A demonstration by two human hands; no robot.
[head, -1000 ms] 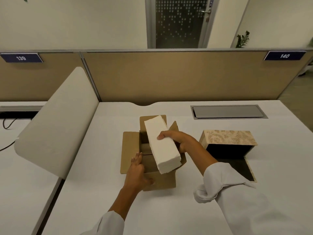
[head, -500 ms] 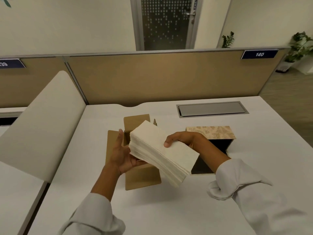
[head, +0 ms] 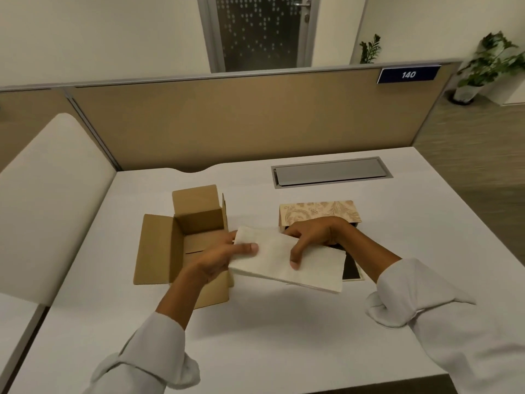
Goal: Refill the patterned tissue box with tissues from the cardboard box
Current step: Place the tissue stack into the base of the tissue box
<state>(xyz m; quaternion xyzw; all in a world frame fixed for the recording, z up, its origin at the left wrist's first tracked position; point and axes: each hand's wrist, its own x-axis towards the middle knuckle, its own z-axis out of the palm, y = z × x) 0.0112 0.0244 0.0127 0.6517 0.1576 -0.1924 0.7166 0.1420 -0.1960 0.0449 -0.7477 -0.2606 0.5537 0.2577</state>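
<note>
A white stack of tissues [head: 308,265] lies flat between both hands, hovering over the desk between the two boxes. My left hand [head: 220,257] grips its left end, thumb on top. My right hand [head: 315,237] holds it from above near the middle, fingers curled over the far edge. The cardboard box [head: 159,248] stands open at the left with its flaps spread and its inside looks empty. The patterned tissue box [head: 318,211] lies on its side at the right, its dark opening facing me and partly hidden by the stack and my right hand.
A grey cable hatch [head: 329,173] is set into the white desk [head: 255,336] behind the boxes. A tan partition [head: 241,120] closes the back, and a white curved divider [head: 48,206] stands at the left. The desk's right edge drops to the floor.
The tissue stack has come out of the cardboard box, turned from upright to flat and moved right toward the patterned box. My left hand left the cardboard box and took the stack's left end.
</note>
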